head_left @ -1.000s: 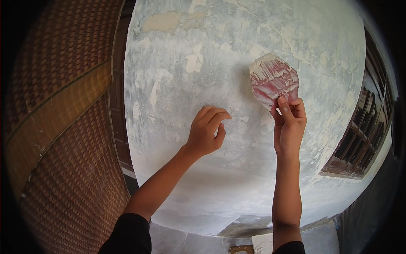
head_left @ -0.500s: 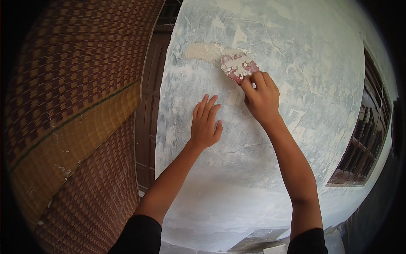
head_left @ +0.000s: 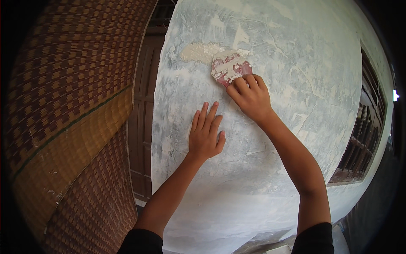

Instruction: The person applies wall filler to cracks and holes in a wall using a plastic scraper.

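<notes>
R hand (head_left: pixel 251 95) pinching 1 pinkish, smeared scraper (head_left: pixel 228 70) up at the wall (head_left: pixel 270 156), by R end of 1 cream patch (head_left: pixel 196 52); L hand (head_left: pixel 206 134) lower, fingers spread wide, wall contact unclear.

Rough matt wall (head_left: pixel 249 165), woven mat (head_left: pixel 76 80), paste-crusted scraper (head_left: pixel 231 69)

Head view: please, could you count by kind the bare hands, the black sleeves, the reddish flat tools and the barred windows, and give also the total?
Bare hands: 2 (left hand, right hand)
Black sleeves: 2 (left sleeve, right sleeve)
Reddish flat tool: 1
Barred window: 1
Total: 6
</notes>
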`<state>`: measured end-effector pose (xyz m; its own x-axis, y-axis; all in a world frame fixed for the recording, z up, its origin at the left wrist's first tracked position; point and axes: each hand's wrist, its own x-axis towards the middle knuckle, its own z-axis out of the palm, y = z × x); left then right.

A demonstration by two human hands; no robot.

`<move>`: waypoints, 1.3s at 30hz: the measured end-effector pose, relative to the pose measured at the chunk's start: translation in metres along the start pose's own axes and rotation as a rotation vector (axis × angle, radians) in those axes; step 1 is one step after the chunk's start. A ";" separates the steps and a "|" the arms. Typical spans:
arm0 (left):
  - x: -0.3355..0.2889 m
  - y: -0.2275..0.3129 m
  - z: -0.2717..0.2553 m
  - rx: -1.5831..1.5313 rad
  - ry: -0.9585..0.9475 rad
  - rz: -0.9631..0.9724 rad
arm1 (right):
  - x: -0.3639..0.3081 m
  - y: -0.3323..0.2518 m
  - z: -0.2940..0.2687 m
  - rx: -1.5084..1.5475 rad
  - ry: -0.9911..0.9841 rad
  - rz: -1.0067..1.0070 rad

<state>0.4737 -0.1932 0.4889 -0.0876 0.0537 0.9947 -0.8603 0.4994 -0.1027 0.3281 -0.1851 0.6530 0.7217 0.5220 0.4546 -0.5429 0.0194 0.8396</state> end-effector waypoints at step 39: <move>-0.004 -0.002 0.005 -0.034 0.054 0.007 | -0.012 0.019 -0.038 -0.025 -0.019 0.231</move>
<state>0.4733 -0.1983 0.4853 -0.0655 0.1031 0.9925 -0.8419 0.5282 -0.1104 0.2932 -0.1588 0.6524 0.5848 0.4994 0.6392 -0.7048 -0.0773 0.7052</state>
